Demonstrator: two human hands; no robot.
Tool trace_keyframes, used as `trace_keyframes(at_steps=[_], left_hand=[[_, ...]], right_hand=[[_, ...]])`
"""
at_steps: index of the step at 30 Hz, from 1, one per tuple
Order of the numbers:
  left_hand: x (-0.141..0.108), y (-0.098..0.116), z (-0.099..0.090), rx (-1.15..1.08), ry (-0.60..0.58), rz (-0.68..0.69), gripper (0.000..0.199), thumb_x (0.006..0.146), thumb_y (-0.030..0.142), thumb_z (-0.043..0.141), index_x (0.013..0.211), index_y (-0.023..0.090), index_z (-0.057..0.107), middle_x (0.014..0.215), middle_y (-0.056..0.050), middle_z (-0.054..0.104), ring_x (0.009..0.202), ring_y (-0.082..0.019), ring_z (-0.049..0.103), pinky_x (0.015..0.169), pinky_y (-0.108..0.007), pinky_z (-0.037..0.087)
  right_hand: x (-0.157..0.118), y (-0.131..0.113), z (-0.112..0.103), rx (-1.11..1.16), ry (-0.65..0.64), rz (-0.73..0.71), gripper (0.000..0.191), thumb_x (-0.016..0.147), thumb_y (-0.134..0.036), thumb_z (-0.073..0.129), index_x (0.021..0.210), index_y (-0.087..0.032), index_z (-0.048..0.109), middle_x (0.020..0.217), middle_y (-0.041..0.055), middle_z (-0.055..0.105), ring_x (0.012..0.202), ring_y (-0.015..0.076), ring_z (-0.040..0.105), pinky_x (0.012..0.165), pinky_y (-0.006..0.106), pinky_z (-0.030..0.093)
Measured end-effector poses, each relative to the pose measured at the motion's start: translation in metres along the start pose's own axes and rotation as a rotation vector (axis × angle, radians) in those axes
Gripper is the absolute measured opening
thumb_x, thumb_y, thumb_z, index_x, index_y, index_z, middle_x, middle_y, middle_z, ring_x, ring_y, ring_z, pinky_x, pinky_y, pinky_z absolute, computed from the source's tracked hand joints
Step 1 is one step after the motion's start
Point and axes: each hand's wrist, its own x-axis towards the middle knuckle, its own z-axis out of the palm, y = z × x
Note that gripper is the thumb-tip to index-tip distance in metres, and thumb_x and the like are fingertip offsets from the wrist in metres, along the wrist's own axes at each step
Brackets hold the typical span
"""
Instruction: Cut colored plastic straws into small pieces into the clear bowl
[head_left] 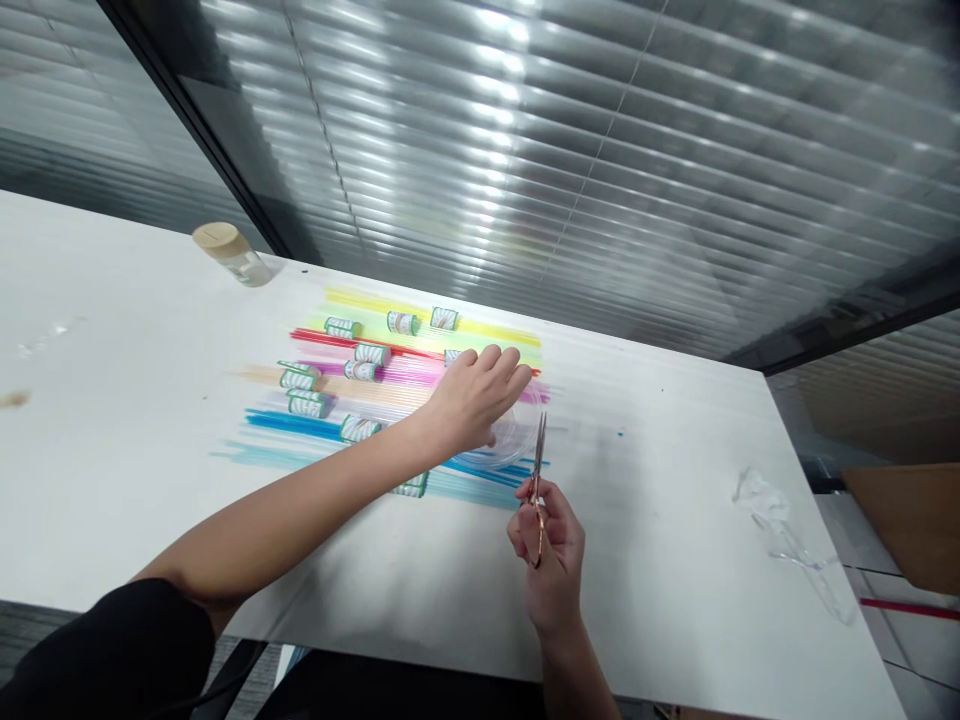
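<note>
My right hand is closed around the copper-coloured handles of a pair of scissors, whose blades point away from me and look nearly together. Bundles of thin, straight coloured strands lie side by side on the white table, in yellow, red, pink, orange and blue. White-and-green paper labels are wrapped around them. Over their right part reaches my left hand, its fingers curled and their tips hidden. Right beneath it is a clear round thing, like a coil or a shallow dish, partly covered by the hand.
A clear jar with a beige lid stands at the back left of the table. Crumpled clear plastic lies near the right edge. Behind the table is a glass wall with blinds. A cardboard box is beyond the right edge.
</note>
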Motion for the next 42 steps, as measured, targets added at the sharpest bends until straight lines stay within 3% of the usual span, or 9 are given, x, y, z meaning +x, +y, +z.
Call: trace_keyframes(at_steps=[11,18,33,39,42], left_hand=[[-0.013,-0.017,-0.014,-0.091,-0.008,-0.020,0.033,0.078,0.023,0.072,0.100,0.017,0.048,0.099,-0.005,0.059,0.089,-0.023,0.055,0.068,-0.032,0.040],[-0.015,-0.016,-0.003,-0.165,-0.111,0.061,0.037,0.070,0.023,0.080,0.093,0.018,0.051,0.098,-0.005,0.064,0.094,-0.026,0.060,0.066,-0.032,0.043],[-0.006,-0.005,0.009,-0.125,-0.110,0.053,0.032,0.067,0.008,0.070,0.094,0.016,0.056,0.093,-0.007,0.065,0.089,-0.027,0.063,0.064,-0.034,0.045],[-0.009,-0.011,-0.006,-0.177,-0.141,0.020,0.028,0.070,0.009,0.068,0.095,0.017,0.057,0.095,-0.005,0.065,0.093,-0.026,0.063,0.064,-0.033,0.044],[-0.014,-0.018,-0.020,-0.189,-0.123,-0.042,0.013,0.079,0.016,0.066,0.090,0.017,0.060,0.092,-0.004,0.066,0.087,-0.024,0.063,0.061,-0.031,0.041]], right_hand=[[-0.001,0.000,0.000,-0.019,0.009,0.025,0.029,0.088,-0.049,0.064,0.088,-0.021,0.057,0.052,-0.0108,0.026,0.047,0.0079,0.018,0.045,0.022,0.018],[-0.001,0.000,0.000,-0.011,0.010,0.038,0.029,0.088,-0.048,0.064,0.088,-0.020,0.057,0.052,-0.0108,0.025,0.048,0.0078,0.017,0.045,0.022,0.017],[0.000,0.000,-0.001,0.000,-0.006,0.038,0.026,0.090,-0.046,0.063,0.090,-0.021,0.057,0.052,-0.0112,0.023,0.049,0.0079,0.016,0.045,0.022,0.015],[0.000,0.001,0.000,0.024,-0.009,0.033,0.025,0.091,-0.045,0.064,0.090,-0.021,0.057,0.053,-0.0114,0.023,0.048,0.0074,0.015,0.045,0.021,0.014],[-0.001,0.001,0.000,0.028,-0.017,0.024,0.024,0.091,-0.045,0.063,0.090,-0.021,0.057,0.053,-0.0113,0.024,0.048,0.0075,0.015,0.045,0.021,0.014]])
